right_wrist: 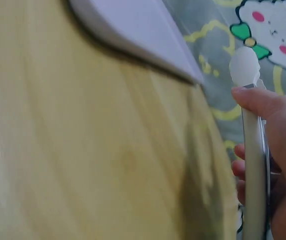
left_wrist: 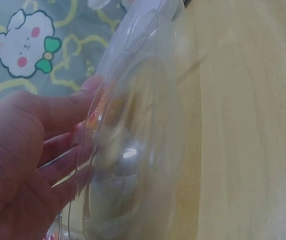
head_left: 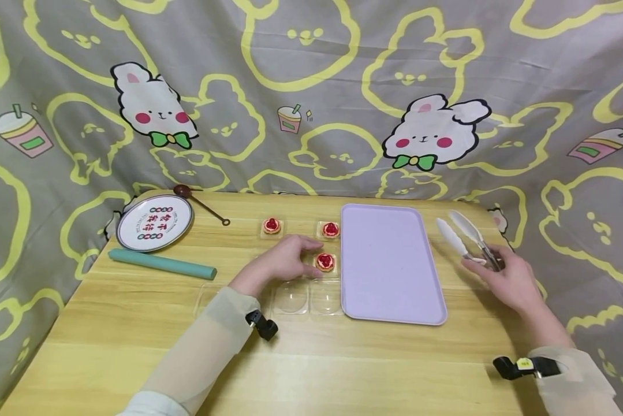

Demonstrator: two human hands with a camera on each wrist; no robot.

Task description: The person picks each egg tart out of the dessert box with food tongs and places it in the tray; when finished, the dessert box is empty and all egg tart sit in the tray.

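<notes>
In the head view my left hand (head_left: 289, 258) grips the edge of a clear plastic box (head_left: 292, 297), its thumb and fingers around a small red-topped tart (head_left: 325, 263). Two more such tarts, one at the back left (head_left: 272, 226) and another at the back right (head_left: 330, 230), sit in the box's back part. Up close, the left wrist view shows fingers against the see-through plastic (left_wrist: 133, 150). My right hand (head_left: 514, 280) holds a pair of tongs (head_left: 472, 237) with white tips, spread apart, above the table's right side. The thumb lies along one arm of the tongs (right_wrist: 253, 165).
A lilac tray (head_left: 389, 266) lies between the box and the tongs. On the left are a round plate (head_left: 155, 222) with red lettering, a teal rolled stick (head_left: 163, 264) and a brown long-handled spoon (head_left: 202, 205). A patterned curtain (head_left: 332, 115) hangs behind the wooden table (head_left: 311, 370).
</notes>
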